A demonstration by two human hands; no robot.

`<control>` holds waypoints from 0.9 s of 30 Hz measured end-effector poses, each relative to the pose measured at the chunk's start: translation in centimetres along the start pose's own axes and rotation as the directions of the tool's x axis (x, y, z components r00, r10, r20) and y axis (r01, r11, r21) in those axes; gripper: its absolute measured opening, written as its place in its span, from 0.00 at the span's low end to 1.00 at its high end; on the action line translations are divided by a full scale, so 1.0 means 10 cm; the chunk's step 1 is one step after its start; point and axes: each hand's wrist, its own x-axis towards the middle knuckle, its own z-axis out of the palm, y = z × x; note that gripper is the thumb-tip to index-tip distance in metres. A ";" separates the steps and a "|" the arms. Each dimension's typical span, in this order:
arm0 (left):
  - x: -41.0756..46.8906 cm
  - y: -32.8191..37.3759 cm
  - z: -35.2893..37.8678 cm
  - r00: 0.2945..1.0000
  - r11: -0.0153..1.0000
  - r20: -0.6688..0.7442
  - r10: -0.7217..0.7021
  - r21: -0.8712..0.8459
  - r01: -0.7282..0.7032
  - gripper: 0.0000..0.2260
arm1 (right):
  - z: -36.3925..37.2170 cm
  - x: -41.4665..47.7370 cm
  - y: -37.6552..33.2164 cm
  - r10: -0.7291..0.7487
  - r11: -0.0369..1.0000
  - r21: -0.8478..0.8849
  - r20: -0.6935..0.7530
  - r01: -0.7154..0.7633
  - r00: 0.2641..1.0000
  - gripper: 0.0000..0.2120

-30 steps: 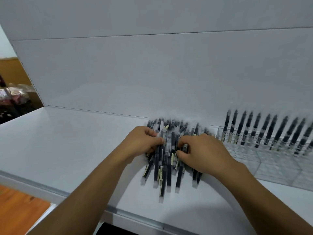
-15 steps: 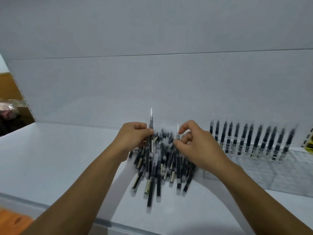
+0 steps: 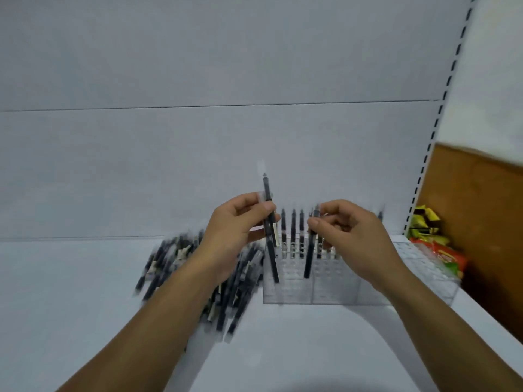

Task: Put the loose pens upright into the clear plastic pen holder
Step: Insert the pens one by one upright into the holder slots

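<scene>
Both hands are up off the loose pen pile (image 3: 198,278) they were digging in 1 s ago. Left hand (image 3: 237,227) pinches a pen (image 3: 267,193) upright (maybe 2, blurred), and right hand (image 3: 351,236) pinches a 2nd pen (image 3: 308,261) near-upright. Both hang over the near-left cells of the clear plastic pen holder (image 3: 325,292), in front of the back row of standing pens (image 3: 293,224), so picking's done & slotting is prob. next.

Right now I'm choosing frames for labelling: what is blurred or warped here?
Head view: pen pile smeared by motion; the pen in the left hand sharper; right hand slightly soft; slotted post at right bowed by the wide lens; light flat.
</scene>
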 end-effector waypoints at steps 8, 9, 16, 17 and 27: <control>0.08 -0.37 0.85 0.981 0.983 0.151 -0.121 -0.122 0.140 0.08 | -0.82 0.15 0.41 -0.046 0.998 -0.044 -0.286 0.035 0.957 0.06; 0.09 -0.40 0.93 0.978 0.979 0.164 -0.130 -0.133 0.152 0.08 | -0.92 0.18 0.46 -0.051 0.998 -0.052 -0.317 0.037 0.947 0.06; 0.21 -0.50 1.34 0.960 0.944 0.233 -0.153 -0.254 0.211 0.06 | -1.25 0.45 0.68 -0.072 0.975 -0.221 -0.347 -0.007 0.935 0.08; 0.21 -0.51 1.37 0.958 0.938 0.240 -0.158 -0.266 0.221 0.06 | -1.27 0.46 0.72 -0.071 0.972 -0.237 -0.335 -0.011 0.939 0.08; 0.28 -0.68 1.39 0.953 0.908 0.250 -0.171 -0.335 0.250 0.08 | -1.25 0.42 0.85 -0.076 0.970 -0.243 -0.298 0.002 0.952 0.09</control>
